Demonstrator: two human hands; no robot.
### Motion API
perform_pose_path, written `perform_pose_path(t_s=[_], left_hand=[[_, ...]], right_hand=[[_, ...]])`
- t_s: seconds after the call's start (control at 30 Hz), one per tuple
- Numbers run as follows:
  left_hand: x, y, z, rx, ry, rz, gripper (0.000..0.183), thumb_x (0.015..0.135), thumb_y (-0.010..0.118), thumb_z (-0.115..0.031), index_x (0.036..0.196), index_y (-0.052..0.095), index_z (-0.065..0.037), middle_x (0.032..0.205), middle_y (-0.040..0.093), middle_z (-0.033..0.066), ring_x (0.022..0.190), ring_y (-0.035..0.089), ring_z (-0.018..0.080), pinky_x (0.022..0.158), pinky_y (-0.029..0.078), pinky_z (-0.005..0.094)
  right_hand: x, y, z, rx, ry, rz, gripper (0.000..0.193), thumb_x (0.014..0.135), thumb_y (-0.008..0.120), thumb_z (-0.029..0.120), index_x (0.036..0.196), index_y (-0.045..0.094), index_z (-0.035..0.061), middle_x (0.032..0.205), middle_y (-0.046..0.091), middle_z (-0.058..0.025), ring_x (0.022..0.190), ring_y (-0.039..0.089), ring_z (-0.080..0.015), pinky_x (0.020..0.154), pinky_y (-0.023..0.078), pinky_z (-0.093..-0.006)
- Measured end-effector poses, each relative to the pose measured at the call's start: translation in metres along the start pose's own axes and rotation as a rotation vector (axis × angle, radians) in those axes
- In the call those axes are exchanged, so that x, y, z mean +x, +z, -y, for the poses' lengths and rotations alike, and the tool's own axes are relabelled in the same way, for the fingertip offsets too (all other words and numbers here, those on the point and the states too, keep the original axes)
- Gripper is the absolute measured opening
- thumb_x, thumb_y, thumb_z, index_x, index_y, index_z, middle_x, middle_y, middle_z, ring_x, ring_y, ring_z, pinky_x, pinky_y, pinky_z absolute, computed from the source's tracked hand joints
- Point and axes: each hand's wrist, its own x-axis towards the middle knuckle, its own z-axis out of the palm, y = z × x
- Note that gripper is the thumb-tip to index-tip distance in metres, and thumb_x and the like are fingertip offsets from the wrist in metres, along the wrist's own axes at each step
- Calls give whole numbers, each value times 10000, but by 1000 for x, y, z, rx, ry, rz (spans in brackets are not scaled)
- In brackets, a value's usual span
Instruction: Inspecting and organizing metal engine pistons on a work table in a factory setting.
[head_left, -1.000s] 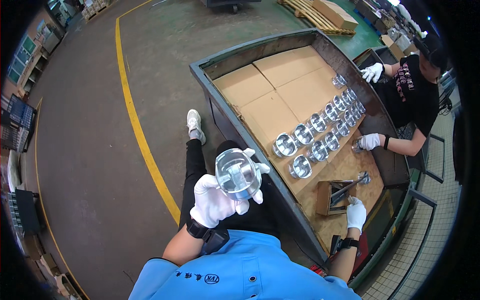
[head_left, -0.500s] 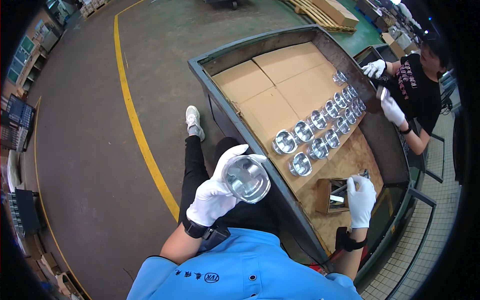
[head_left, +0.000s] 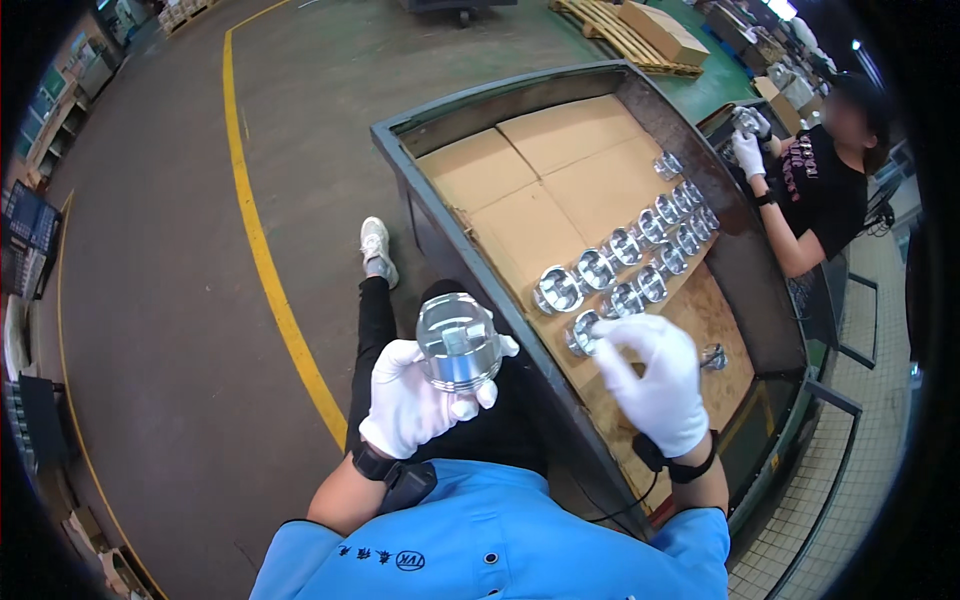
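Note:
My left hand (head_left: pixel 412 405), in a white glove, holds a shiny metal piston (head_left: pixel 458 340) in front of my body, its grooved lower rim above my fingers. To the right, over the near side of the bin, hovers my right hand (head_left: pixel 655 385), also gloved. Its thumb and index finger come together in a pinch; anything between them is too small to make out. Just beyond those fingertips stands the nearest piston (head_left: pixel 582 332) of two rows on cardboard. Several more pistons, such as one at the near end of the left row (head_left: pixel 558 290), run away toward the far right.
A grey metal bin (head_left: pixel 480 265) with raised walls holds cardboard sheets (head_left: pixel 540 185). One piston (head_left: pixel 714 357) sits apart at the right. Across the bin, a co-worker's gloved hands (head_left: pixel 748 150) handle a metal part. A yellow line (head_left: pixel 262 240) marks the floor at left.
My right hand has left the small box of parts and moved left and up toward the rows. My left hand has tilted the piston and shifted slightly left. The co-worker's hands have come together.

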Motion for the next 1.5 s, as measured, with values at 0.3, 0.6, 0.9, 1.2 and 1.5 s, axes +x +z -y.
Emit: perform_pose_path(t_s=[0.3, 0.6, 0.9, 1.2, 1.5], left_hand=[[8, -11, 31, 1044, 237, -245, 933, 747, 818, -158, 1536, 325, -87, 1466, 499, 124, 1354, 509, 249, 1135, 425, 389], [21, -6, 34, 1029, 138, -171, 1083, 805, 796, -135, 1641, 107, -119, 1575, 361, 155, 1391, 476, 288, 1109, 463, 441], [1, 3, 17, 1005, 223, -370, 781, 938, 654, -226, 1587, 265, -32, 1471, 478, 225, 1120, 658, 363, 922, 572, 431], [-24, 8, 5, 1107, 208, -446, 652, 958, 647, -227, 1497, 401, 45, 1363, 573, 239, 1112, 669, 348, 917, 573, 408], [-10, 8, 17, 1226, 84, -431, 608, 971, 642, -207, 1481, 429, 48, 1352, 591, 236, 1121, 665, 322, 926, 564, 394]], right_hand=[[-5, 34, 21, 231, 147, 299, 881, 783, 869, 303, 1492, 440, 4, 1234, 651, -202, 1062, 688, -318, 901, 559, -383], [4, 38, 17, 156, 198, 319, 892, 712, 824, 211, 1495, 443, 16, 1088, 664, -198, 986, 681, -347, 888, 548, -389], [113, 72, -93, 6, 448, 123, 515, 765, 707, 498, 1025, 720, 53, 1029, 711, -238, 973, 692, -411, 884, 552, -453], [113, 144, -152, -170, 453, 554, 424, 785, 662, 437, 926, 784, 55, 952, 744, -207, 912, 724, -364, 802, 571, -442], [109, 161, -173, -284, 332, 527, 238, 812, 638, 174, 945, 784, 42, 957, 744, -218, 928, 729, -380, 786, 584, -449]])
